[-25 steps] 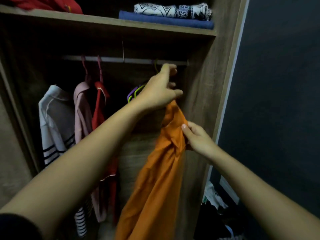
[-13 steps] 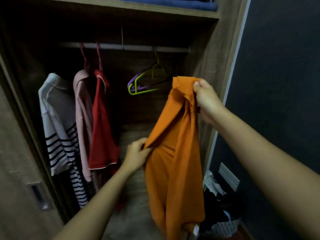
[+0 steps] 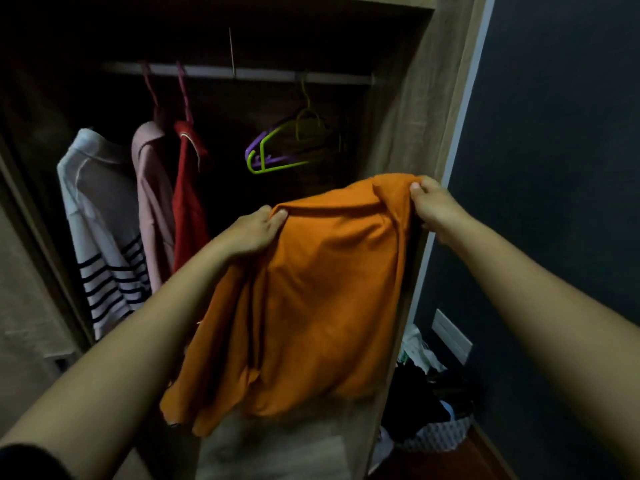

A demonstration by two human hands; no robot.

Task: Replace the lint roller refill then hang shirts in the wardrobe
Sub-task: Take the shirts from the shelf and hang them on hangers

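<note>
Orange shirt (image 3: 322,289) is pinched at its top edge by left hand (image 3: 254,230) and right hand (image 3: 433,202).

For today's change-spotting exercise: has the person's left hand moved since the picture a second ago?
Yes. The left hand has dropped from the wardrobe rail to below the green hanger, gripping the orange shirt.

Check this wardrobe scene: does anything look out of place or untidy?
Only small things: the empty hangers hang tilted on the rail, and dark clothes lie heaped above a basket beside the wardrobe.
</note>
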